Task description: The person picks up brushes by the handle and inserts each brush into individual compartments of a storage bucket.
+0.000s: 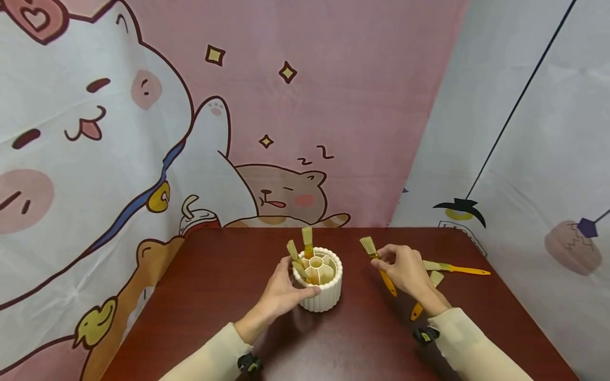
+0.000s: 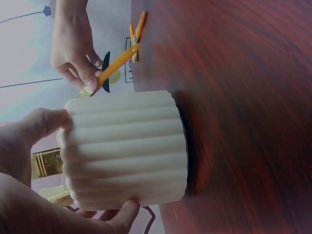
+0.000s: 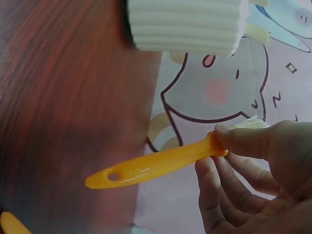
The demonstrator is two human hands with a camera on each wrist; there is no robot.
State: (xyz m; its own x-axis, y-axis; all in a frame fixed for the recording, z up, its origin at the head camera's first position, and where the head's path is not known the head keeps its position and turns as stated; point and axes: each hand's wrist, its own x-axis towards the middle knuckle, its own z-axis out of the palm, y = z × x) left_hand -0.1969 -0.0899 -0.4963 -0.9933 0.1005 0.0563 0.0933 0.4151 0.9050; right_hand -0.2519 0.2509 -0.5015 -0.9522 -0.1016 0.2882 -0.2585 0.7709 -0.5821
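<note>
A white ribbed round holder (image 1: 322,299) with inner compartments stands upright on the table, two paintbrushes in it with bristles up: one at the back (image 1: 307,241), another at the left (image 1: 294,253). My left hand (image 1: 282,288) grips this holder from the left, thumb on the near rim and fingers round the far left side. To its right, my right hand (image 1: 405,270) pinches a paintbrush with a yellow handle (image 3: 151,165) near where handle meets bristles. Its bristles point up and away; the handle end slants down toward the table.
Two more yellow-handled paintbrushes lie on the dark red table (image 1: 214,275) at the right: one sideways (image 1: 469,270), the other (image 1: 416,310) partly hidden under the right wrist. A cartoon-printed cloth (image 1: 352,106) hangs behind the table and along its sides.
</note>
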